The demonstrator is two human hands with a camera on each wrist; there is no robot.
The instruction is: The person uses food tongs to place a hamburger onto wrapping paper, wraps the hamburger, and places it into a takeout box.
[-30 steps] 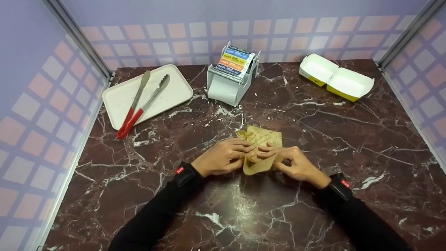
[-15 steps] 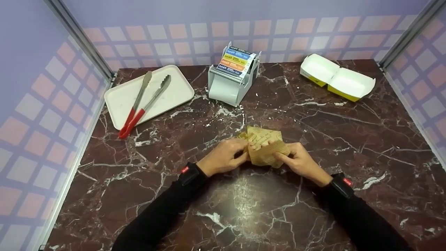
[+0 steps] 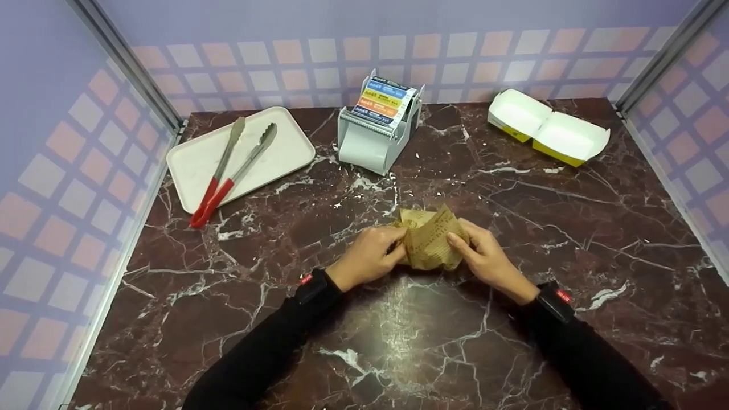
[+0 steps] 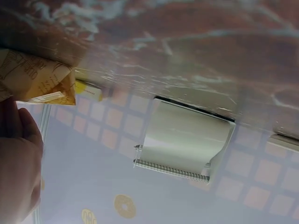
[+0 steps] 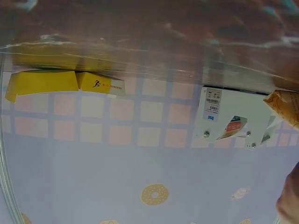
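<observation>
A bundle of brown printed wrapping paper lies on the marble-patterned table between both hands; whatever is inside is hidden. My left hand pinches its left side between thumb and fingers. On the opposite side, my right hand holds a raised flap, thumb in front and fingers behind the paper. One pointed corner of that flap stands up toward the back. In the left wrist view the folded paper shows just above the left hand's fingers. Only a corner of the paper enters the right wrist view.
At the back left, red-handled tongs rest on a white tray. A label dispenser with coloured labels stands at the back middle. An opened yellow-and-white burger box sits at the back right. Tiled-pattern walls enclose the table.
My right hand has lifted the near flap of the paper and folded it up and back over the bundle. The left hand has gathered in the left side, its thumb now against the paper.
</observation>
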